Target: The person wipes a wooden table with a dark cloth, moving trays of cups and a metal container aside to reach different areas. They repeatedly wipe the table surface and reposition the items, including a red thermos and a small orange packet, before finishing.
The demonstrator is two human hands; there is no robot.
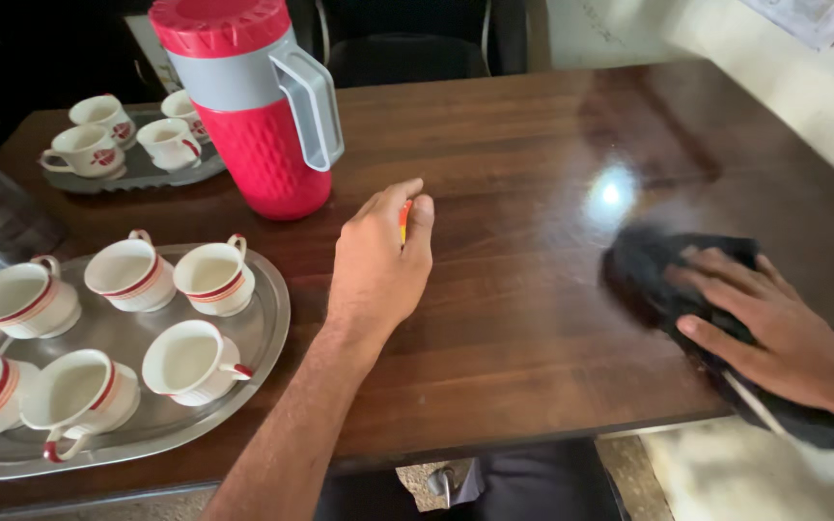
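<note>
Currently I see my right hand (774,328) laid flat, fingers spread, pressing a dark cloth (673,280) against the wooden table (523,318) near its right edge, so the whole palm bears on the cloth. My left hand (378,265) pinches a small orange-red object (404,220) beside the red jug (258,106), off the surface. White cups (185,359) stand grouped on a metal tray (267,318) at left.

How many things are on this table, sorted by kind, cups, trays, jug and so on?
Cups: 10, six on the near tray and four on the far tray
Trays: 2
Red and grey jug: 1
Dark cloth under the right hand: 1
Small orange thing in the left hand: 1
Total: 15
</note>
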